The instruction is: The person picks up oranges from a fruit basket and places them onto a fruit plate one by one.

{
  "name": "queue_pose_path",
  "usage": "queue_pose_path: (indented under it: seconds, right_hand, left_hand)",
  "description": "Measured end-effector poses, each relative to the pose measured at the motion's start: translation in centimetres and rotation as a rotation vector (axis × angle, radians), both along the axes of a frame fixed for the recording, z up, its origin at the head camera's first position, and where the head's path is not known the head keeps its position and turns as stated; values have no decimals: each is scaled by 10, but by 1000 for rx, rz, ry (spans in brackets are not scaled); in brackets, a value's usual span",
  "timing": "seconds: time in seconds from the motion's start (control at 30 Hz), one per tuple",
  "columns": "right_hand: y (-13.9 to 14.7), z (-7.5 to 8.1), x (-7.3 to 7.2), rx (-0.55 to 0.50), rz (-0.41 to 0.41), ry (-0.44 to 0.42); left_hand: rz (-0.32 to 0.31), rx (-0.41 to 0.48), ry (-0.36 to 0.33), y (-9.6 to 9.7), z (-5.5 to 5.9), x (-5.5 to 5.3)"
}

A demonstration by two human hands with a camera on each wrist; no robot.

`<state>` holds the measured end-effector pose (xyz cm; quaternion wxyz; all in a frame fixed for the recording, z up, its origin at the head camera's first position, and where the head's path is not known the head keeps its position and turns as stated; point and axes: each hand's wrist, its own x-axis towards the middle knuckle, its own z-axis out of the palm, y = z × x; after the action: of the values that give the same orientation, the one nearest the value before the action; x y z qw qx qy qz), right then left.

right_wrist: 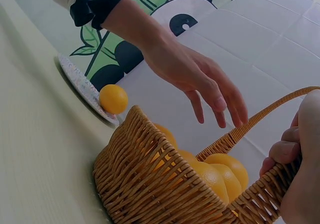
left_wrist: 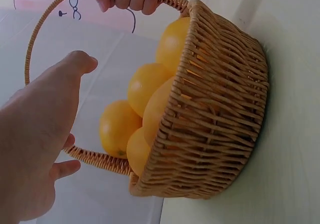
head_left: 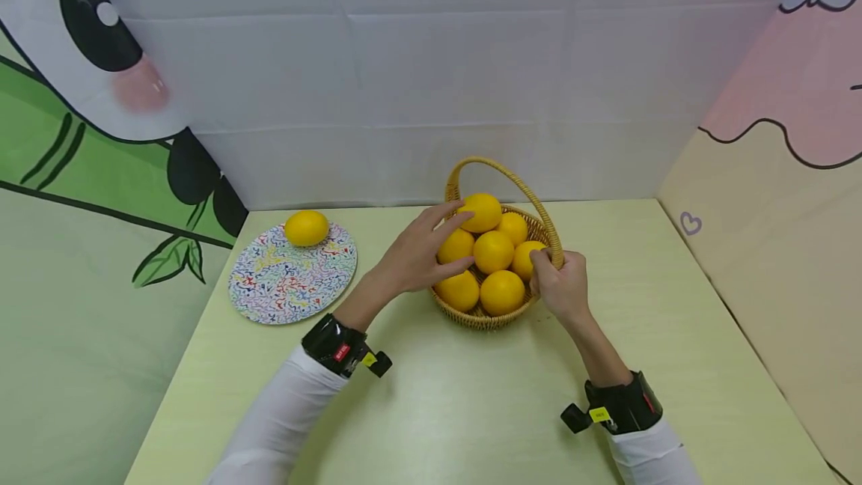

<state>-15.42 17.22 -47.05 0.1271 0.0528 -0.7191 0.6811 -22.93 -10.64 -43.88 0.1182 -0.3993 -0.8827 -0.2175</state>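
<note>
A woven wicker basket (head_left: 481,322) full of oranges (head_left: 494,251) sits toward the back of the table. My right hand (head_left: 564,283) grips its arched handle low on the right side, fingers curled round the wicker in the left wrist view. Above the basket's left side hovers my left hand (head_left: 427,249), fingers spread and thumb apart, with nothing between them. In the right wrist view, the left hand's fingertips (right_wrist: 220,103) point down over the heaped oranges, apart from them. The topmost orange (head_left: 481,212) lies closest to those fingers in the head view.
To the left lies a round plate (head_left: 289,287) with a multicoloured speckled pattern, a single orange (head_left: 306,228) on its far edge. Printed cloth walls (head_left: 431,81) stand behind the pale table (head_left: 458,410) and on both sides.
</note>
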Motion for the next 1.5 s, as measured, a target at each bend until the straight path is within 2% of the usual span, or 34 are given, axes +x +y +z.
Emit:
queue_pose_path:
  seconds: [0.2, 0.5, 0.9, 1.23, 1.37, 1.5]
  right_hand:
    - [1, -1, 2, 4, -6, -19]
    - [1, -2, 3, -16, 13, -7]
    - [-2, -2, 1, -34, 39, 30]
    - [-1, -1, 0, -24, 29, 33]
    - [0, -1, 1, -37, 33, 22]
    - [-1, -1, 1, -55, 37, 16]
  left_hand:
    - [-28, -64, -4, 25, 7, -10]
    - [-63, -62, -92, 48, 6, -30]
    - [-2, -164, -136, 68, 13, -51]
    - [42, -275, -162, 77, 18, -58]
    - [78, -343, -182, 80, 16, -59]
    - [103, -410, -170, 82, 14, -59]
